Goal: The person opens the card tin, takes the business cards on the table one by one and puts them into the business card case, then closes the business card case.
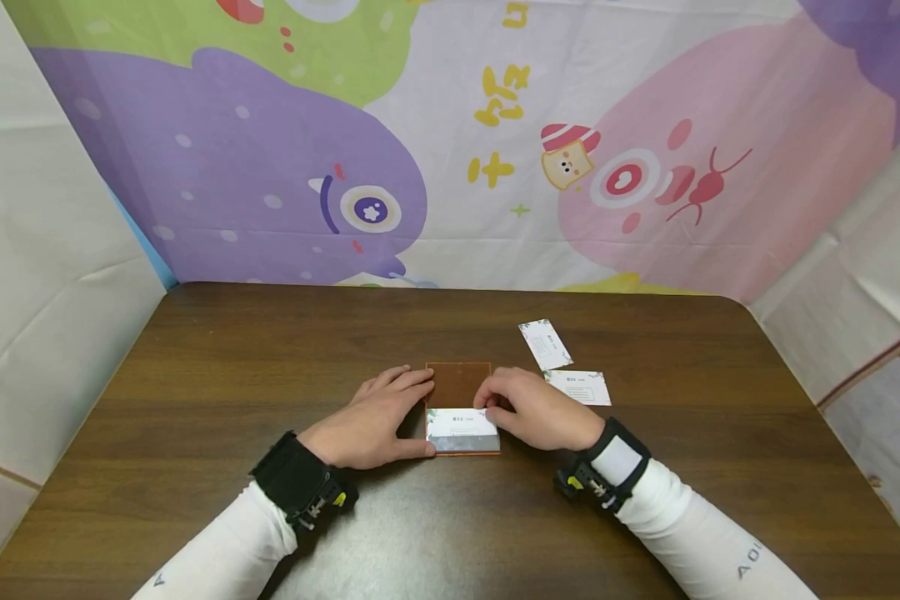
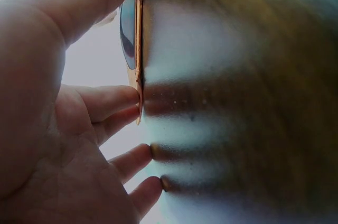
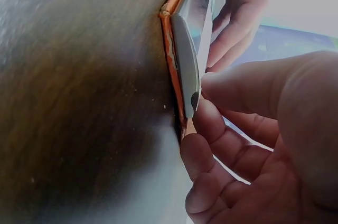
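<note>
A brown card holder [image 1: 459, 383] lies opened out on the table, its lower half bearing a grey, shiny pocket [image 1: 465, 442]. A white business card [image 1: 453, 419] with green leaf corners sits at that pocket, its lower part behind the grey band. My right hand [image 1: 536, 408] pinches the card's right end between thumb and curled index finger; the right wrist view shows this close up. My left hand [image 1: 371, 421] rests along the holder's left edge with fingers spread, the thumb touching the lower left corner and fingertips near the upper flap.
Two more white business cards, an upper card [image 1: 546, 344] and a lower card [image 1: 579, 387], lie on the brown table [image 1: 270, 358] beyond my right hand. A cartoon-printed cloth [image 1: 450, 250] hangs behind the table's far edge, with pale cloth at both sides.
</note>
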Tool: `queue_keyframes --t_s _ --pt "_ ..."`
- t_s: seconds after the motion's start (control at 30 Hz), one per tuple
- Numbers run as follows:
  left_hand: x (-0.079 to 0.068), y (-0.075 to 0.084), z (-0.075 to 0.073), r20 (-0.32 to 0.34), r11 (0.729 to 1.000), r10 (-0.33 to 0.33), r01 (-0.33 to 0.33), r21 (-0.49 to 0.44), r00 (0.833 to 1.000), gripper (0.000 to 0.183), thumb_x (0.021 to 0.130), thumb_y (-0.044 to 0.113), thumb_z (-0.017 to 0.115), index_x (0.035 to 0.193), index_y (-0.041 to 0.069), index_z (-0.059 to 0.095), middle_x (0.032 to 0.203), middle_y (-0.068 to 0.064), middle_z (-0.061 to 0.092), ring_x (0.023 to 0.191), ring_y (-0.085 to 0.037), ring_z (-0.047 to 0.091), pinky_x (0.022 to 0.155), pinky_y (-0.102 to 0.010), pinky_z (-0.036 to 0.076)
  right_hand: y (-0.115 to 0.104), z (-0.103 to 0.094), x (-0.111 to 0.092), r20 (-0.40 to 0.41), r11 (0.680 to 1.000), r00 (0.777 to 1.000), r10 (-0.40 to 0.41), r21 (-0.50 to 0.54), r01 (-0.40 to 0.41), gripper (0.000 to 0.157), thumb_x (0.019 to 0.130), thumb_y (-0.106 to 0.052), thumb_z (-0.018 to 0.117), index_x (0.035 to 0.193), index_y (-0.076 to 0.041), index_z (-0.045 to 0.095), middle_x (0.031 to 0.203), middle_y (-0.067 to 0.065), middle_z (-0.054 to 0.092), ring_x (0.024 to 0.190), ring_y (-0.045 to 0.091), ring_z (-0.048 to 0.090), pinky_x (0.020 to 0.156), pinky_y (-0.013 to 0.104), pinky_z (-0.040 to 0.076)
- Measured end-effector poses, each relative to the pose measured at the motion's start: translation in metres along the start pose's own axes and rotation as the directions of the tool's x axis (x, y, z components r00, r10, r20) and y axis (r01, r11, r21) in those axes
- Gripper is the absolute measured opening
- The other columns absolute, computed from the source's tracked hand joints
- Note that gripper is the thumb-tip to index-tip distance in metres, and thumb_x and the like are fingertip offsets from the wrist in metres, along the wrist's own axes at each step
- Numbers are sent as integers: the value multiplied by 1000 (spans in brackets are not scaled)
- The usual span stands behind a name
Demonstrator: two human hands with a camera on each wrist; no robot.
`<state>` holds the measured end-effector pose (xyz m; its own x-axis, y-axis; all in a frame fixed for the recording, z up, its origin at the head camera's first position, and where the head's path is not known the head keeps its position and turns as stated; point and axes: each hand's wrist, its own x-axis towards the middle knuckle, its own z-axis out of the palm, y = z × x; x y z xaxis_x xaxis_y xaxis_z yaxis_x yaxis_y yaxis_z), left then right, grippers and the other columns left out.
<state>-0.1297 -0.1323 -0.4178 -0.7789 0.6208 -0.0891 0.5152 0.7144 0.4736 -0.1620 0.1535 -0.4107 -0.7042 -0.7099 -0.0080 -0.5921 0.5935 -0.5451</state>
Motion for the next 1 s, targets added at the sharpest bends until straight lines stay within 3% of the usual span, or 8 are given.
queue_keyframes --t_s 0.33,1.0 --pt "0 0 0 5 1000 -2 2 3 1000 89 98 52 75 164 4 40 171 -12 33 159 -41 20 122 -66 23 0 0 -2 6 999 1000 -13 -32 13 14 103 -9 68 112 -15 76 106 -5 65 98 15 59 87 37 51" --pt "0 1 -1 5 1000 -3 3 -8 1000 89 97 52 75 164 4 40 171 -12 33 159 -41 20 122 -66 23 0 -17 -3 -55 998 997 57 -7 -57 15 99 -12 74 114 -9 70 98 -6 62 93 17 61 84 34 53"
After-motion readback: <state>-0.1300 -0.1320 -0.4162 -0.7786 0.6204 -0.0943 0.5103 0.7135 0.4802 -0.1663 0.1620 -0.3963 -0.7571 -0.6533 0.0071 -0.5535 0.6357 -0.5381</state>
